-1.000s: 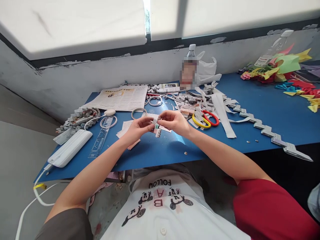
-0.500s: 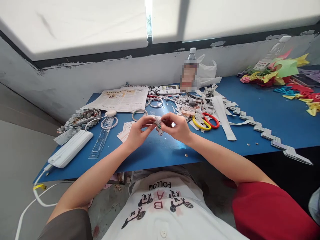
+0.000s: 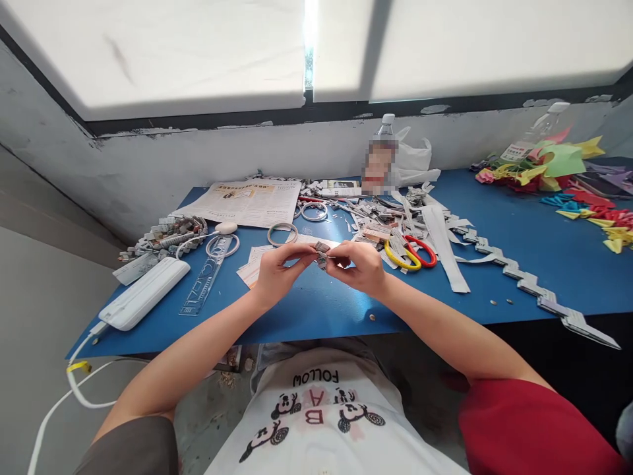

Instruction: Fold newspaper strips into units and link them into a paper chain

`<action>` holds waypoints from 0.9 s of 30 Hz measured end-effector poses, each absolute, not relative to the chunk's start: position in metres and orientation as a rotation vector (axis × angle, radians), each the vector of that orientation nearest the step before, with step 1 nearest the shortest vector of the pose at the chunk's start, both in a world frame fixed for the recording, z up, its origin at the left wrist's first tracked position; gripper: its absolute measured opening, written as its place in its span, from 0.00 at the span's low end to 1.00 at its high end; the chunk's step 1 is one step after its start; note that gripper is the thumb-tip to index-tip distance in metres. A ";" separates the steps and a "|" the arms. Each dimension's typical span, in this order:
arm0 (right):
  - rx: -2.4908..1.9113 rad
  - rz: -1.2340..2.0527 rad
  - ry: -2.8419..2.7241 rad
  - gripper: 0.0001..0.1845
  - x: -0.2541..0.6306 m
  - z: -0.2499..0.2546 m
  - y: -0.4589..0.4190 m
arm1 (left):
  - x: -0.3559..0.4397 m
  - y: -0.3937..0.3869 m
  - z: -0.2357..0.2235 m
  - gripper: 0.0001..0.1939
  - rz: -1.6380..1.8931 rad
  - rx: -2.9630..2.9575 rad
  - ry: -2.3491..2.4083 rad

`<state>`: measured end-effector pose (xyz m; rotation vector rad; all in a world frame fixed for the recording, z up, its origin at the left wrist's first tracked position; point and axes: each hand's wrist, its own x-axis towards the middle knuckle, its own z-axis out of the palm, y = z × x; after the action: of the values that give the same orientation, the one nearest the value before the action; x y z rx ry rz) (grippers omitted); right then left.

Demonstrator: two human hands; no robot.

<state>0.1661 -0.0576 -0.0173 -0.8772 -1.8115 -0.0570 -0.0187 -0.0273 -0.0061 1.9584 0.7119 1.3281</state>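
Observation:
Between my two hands, above the blue table, is a small folded piece of newspaper (image 3: 322, 247). My left hand (image 3: 281, 272) pinches it from the left with thumb and forefinger. From the other side my right hand (image 3: 360, 265) grips it, fingers curled; its exact folds are too small to make out. Scissors with yellow and red handles (image 3: 418, 253) lie just right of my right hand, beside a heap of newspaper strips (image 3: 378, 221). Printed paper slips (image 3: 247, 269) lie partly behind my left hand.
A clear stencil ruler (image 3: 204, 284) and a white power strip (image 3: 144, 293) lie at left, near a coil of folded paper links (image 3: 171, 237). A zigzag folded-paper chain (image 3: 531, 284) overhangs the right table edge. A bottle (image 3: 380, 158) stands at the back.
The folded paper has turned in my fingers; its printed tail no longer hangs below. My right fingers have curled in more. The camera view has tilted slightly upward.

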 end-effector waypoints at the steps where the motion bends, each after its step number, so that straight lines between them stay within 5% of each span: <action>1: -0.880 -0.061 -1.813 0.02 0.166 -0.017 -0.058 | -0.019 -0.027 -0.007 0.09 1.327 1.963 0.721; 27: -0.880 -0.010 -1.788 0.02 0.165 -0.016 -0.058 | -0.023 -0.028 -0.002 0.06 1.333 1.984 0.658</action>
<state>0.1651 -0.0581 -0.0165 -0.8798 -1.7880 -0.0097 -0.0226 -0.0284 -0.0017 1.9836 0.6577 1.3330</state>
